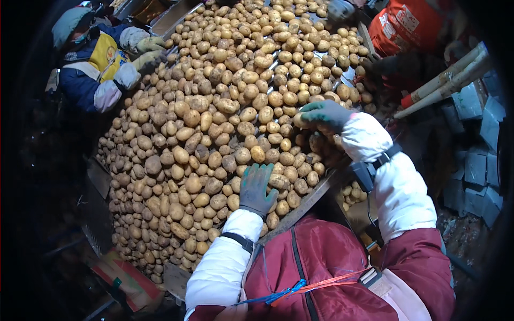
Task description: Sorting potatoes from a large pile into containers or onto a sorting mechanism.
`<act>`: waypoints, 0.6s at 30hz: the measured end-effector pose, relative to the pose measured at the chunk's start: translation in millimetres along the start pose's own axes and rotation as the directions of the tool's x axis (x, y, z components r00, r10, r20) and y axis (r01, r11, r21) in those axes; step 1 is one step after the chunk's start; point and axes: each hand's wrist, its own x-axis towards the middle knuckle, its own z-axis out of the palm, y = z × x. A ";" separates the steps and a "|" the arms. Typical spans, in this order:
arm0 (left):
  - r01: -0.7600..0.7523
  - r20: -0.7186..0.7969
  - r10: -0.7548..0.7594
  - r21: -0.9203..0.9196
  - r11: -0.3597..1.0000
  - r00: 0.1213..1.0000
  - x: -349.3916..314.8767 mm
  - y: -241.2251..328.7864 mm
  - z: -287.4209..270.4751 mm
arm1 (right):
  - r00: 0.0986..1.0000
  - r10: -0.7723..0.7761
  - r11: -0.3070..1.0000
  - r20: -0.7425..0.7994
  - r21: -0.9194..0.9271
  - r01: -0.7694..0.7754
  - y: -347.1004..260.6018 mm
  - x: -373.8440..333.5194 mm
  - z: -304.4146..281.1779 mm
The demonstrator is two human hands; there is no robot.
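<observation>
A large heap of brown and yellow potatoes point(182, 155) covers a sorting table. My left hand point(257, 188), in a grey glove with green fingers, lies flat on the potatoes near the front edge with its fingers stretched out. It holds nothing. Farther right, my right hand point(327, 115) wears a matching glove. Its fingers curl round a potato point(301, 121), which is partly covered by them. Below this hand, several darker potatoes sit in shadow by the table's edge.
A wooden rim point(308, 202) bounds the near side of the table. Across the heap at left, a co-worker point(99, 59) has gloved hands by the potatoes. At right are a red sack point(407, 27), two long rolls point(444, 80) and pale stacked blocks point(476, 166).
</observation>
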 end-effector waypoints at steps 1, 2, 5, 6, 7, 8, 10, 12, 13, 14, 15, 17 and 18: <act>0.005 -0.031 -0.005 -0.007 1.000 0.999 -3.6 -3.0 1.5 | 0.996 0.033 0.996 0.086 0.084 -0.041 3.2 -13.1 -4.6; 0.003 -0.029 -0.004 -0.021 1.000 1.000 -1.2 0.2 -1.9 | 0.987 0.063 0.982 0.147 0.166 -0.087 6.2 -32.2 -14.8; -0.008 -0.022 0.008 -0.011 1.000 1.000 -0.8 0.3 2.2 | 0.973 0.192 0.893 0.128 0.387 -0.227 38.2 -72.2 -15.6; -0.006 -0.035 0.006 -0.001 1.000 0.999 -3.0 -2.5 3.2 | 0.972 0.200 0.889 0.123 0.394 -0.233 31.2 -90.6 -10.1; -0.004 -0.049 0.005 0.010 1.000 0.999 -5.7 -5.1 4.1 | 0.924 0.350 0.823 0.156 0.420 -0.382 18.1 -103.9 -10.5; -0.026 -0.048 0.026 0.005 1.000 0.999 -4.9 -4.3 5.8 | 0.950 0.311 0.869 0.027 0.396 -0.296 28.2 -120.2 -8.2; -0.012 -0.044 0.013 0.026 1.000 0.999 -7.0 -8.0 9.6 | 0.928 0.350 0.851 0.130 0.371 -0.373 28.1 -150.4 -22.3; -0.028 -0.049 0.029 0.030 0.999 0.998 -7.9 -8.4 10.7 | 0.997 0.019 0.937 0.071 -0.349 0.007 33.1 -184.5 -32.5; -0.045 -0.055 0.046 0.027 0.999 0.997 -4.9 -4.2 12.3 | 0.894 -0.369 0.718 0.253 -0.534 0.447 62.2 -195.0 -63.6; -0.046 -0.059 0.048 0.030 0.998 0.997 -6.3 -6.0 13.4 | 0.981 -0.189 0.939 0.038 -0.284 0.192 70.9 -190.9 -60.6; -0.043 -0.060 0.045 0.036 0.998 0.997 -7.8 -8.1 14.0 | 0.989 0.085 0.987 -0.117 -0.129 -0.100 76.0 -197.3 -65.2; -0.043 -0.063 0.046 0.040 0.998 0.997 -8.6 -9.1 13.9 | 0.903 0.368 0.930 -0.223 0.067 -0.362 79.6 -198.6 -67.4; -0.044 -0.053 0.046 0.042 0.998 0.998 -7.7 -7.4 13.7 | 0.900 0.317 0.948 -0.299 0.058 -0.314 80.9 -191.1 -67.2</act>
